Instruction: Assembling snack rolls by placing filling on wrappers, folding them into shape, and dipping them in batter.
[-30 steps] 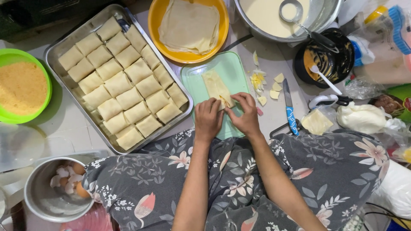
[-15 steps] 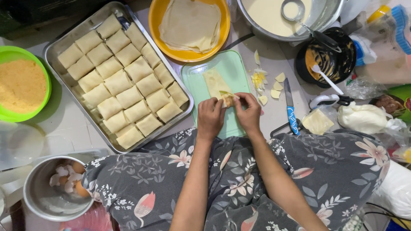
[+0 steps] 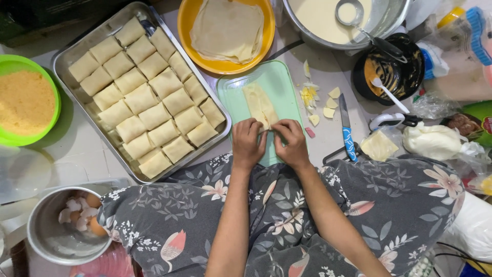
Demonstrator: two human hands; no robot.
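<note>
On the pale green cutting board (image 3: pixel 279 84) just beyond your knees, you are working a thin pale wrapper (image 3: pixel 260 104) that is lying as a long folded strip. Its long axis is running away from you, tilting a little toward the upper left, so the near end is sitting right under your fingers and the free length is stretching off toward the yellow bowl (image 3: pixel 192 38) of stacked wrappers. Your left hand (image 3: pixel 248 142) and right hand (image 3: pixel 290 143) are resting side by side at that near end, nearly touching each other, each grip pinching down on the strip's edge with fingertips curled onto it; neither hand is clearly nearer, since both are meeting the wrapper at the same end, left on the left corner and right on the right. What lies inside the fold is hidden from this view. To your left, the metal tray (image 3: pixel 77 51) is carrying rows of finished folded parcels, touching one another, and it is sitting just beside the board. Farther left, a green bowl (image 3: pixel 51 87) is holding golden crumbs. To your right, a blue-handled knife (image 3: pixel 346 131) is lying on the worktop near the board, its blade pointing away from you, with small yellowish scraps (image 3: pixel 312 95) between it and the board.
</note>
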